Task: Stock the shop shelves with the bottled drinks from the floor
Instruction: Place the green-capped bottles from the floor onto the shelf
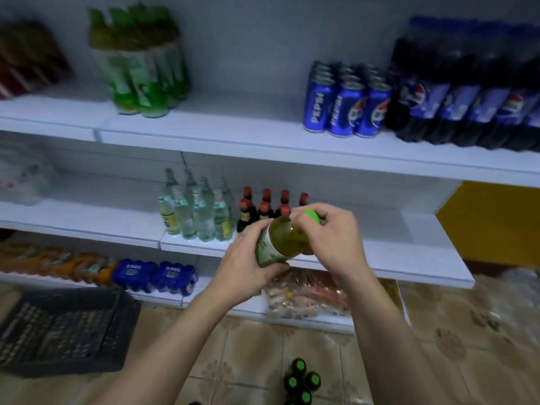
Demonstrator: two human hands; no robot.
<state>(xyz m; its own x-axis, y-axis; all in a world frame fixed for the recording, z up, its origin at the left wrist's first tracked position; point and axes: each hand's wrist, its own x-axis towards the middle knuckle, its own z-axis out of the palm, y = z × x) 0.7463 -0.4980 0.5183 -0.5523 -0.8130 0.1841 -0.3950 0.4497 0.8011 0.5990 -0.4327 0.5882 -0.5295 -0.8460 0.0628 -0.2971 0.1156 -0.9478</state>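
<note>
The white shelves (pixel 233 133) fill most of the view in three tiers. The tiled floor (pixel 438 361) runs below them. A dark crate (pixel 67 328) stands on the floor at the left, just beside the bottom tier.

Top tier, from the right:
- a wrapped pack of cola bottles (pixel 467 92);
- blue cans (pixel 344 103), touching the pack;
- a wrapped pack of green bottles (pixel 143 62), well apart to the left.

Middle tier:
- clear bottles (pixel 198 209) in rows;
- dark bottles with red caps (pixel 264 204), just beside them on the right.

Bottom tier:
- orange packs (pixel 58 264) at the left;
- blue packs (pixel 155 276) next to them;
- a bag of snacks (pixel 306 293), partly hidden behind the arms.

Both hands are clamped on one bottle (pixel 285 238) of yellow-green drink. The left hand (pixel 245 267) grips the labelled lower body, with its fingers wrapped round it. The right hand (pixel 333 238) closes its curled fingers round the neck at the green cap (pixel 312 216). The bottle is held in the air, tilted, with the cap up and to the right. It sits in front of the edge of the middle tier and near the red-capped bottles. It rests on no shelf.

A group of dark bottles with green caps (pixel 302 381) stands upright on the floor between the forearms, at the lower edge of the view.
</note>
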